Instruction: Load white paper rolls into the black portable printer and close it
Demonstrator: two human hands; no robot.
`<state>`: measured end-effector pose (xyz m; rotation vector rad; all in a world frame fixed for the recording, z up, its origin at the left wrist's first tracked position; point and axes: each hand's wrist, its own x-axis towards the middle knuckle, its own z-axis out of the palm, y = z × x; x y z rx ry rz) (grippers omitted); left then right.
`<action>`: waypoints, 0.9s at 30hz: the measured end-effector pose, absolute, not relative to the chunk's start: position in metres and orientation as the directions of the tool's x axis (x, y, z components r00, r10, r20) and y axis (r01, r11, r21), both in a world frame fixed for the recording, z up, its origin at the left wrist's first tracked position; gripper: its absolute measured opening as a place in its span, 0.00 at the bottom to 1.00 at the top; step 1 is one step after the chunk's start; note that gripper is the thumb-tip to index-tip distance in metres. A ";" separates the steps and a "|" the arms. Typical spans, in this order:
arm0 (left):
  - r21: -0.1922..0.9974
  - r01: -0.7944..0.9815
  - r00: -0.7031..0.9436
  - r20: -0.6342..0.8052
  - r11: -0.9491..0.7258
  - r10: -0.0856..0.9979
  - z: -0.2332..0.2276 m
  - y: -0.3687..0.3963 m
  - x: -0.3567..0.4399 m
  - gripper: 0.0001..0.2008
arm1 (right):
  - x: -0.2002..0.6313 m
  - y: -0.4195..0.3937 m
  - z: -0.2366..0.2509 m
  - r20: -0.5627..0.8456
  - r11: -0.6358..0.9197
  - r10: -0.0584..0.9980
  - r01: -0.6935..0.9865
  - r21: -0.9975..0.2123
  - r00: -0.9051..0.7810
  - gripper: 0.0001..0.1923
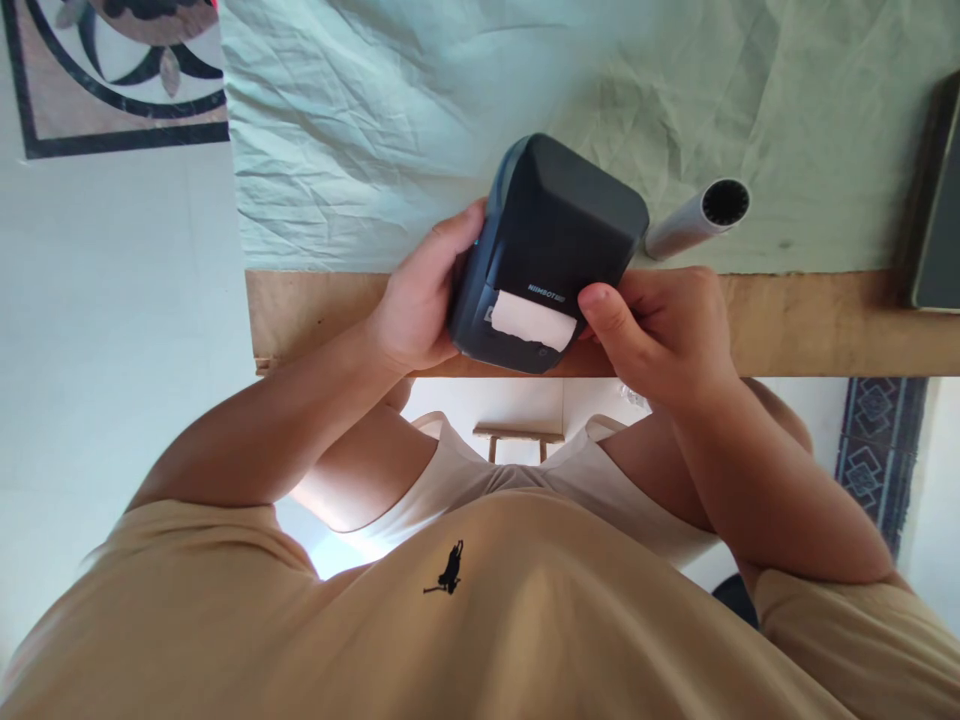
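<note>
A: Start at the fingers. What had the left hand (pixel 416 300) got?

B: A grasp on a black printer (pixel 574 225). Thumb lay along its left side; most of the other fingers were hidden behind.

A: And the right hand (pixel 675 335)?

B: Thumb tip at the printer's front corner, by the right end of a white paper strip (pixel 534 320). Remaining fingers curled. Could not tell whether they gripped the printer from below.

A: Position of the printer?

B: Between the two hands, turned at a slant, over the near edge of the tabletop (pixel 825 325). Pale lettering just above the strip read NIIMBOT.

A: Surroundings?

B: Bare wood along the near edge, then a creased pale green cloth (pixel 360 120) covering the rest in view. A white tube (pixel 682 228) with a dark end was near the right hand, on its far side; upright or tilted, could not tell. A dark object (pixel 941 215) sat well apart at the right margin, partly cut off.

A: Farther out?

B: Below, a tan shirt (pixel 540 610) with a small black figure, and white shorts (pixel 442 470). Upper left, a patterned panel on the pale floor (pixel 97 300).
</note>
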<state>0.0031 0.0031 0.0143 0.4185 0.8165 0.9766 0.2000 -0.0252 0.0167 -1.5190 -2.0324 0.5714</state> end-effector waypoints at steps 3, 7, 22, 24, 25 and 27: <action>0.689 -0.524 0.398 -0.322 0.501 0.859 0.013 0.002 0.002 0.22 | 0.200 -0.025 0.017 0.162 0.272 0.962 0.733 -0.623 -0.219 0.35; 0.691 -0.502 0.425 -0.326 0.520 0.844 0.015 0.002 0.002 0.26 | 0.201 -0.024 0.019 0.100 0.244 0.967 0.751 -0.614 -0.232 0.36; 0.749 -0.486 0.266 -0.365 0.451 0.892 0.023 0.004 0.007 0.21 | 0.201 -0.022 0.023 0.063 0.245 0.958 0.690 -0.681 -0.278 0.33; 0.739 -0.484 0.256 -0.393 0.469 0.883 0.031 0.004 0.013 0.21 | 0.200 -0.021 0.023 0.086 0.242 0.962 0.661 -0.710 -0.260 0.32; 0.728 -0.502 0.258 -0.388 0.466 0.885 0.035 0.004 0.016 0.21 | 0.200 -0.021 0.023 0.100 0.249 0.961 0.645 -0.722 -0.259 0.31; 0.699 -0.558 0.269 -0.359 0.448 0.894 0.041 0.003 0.022 0.20 | 0.198 -0.022 0.025 0.152 0.281 0.955 0.607 -0.743 -0.256 0.30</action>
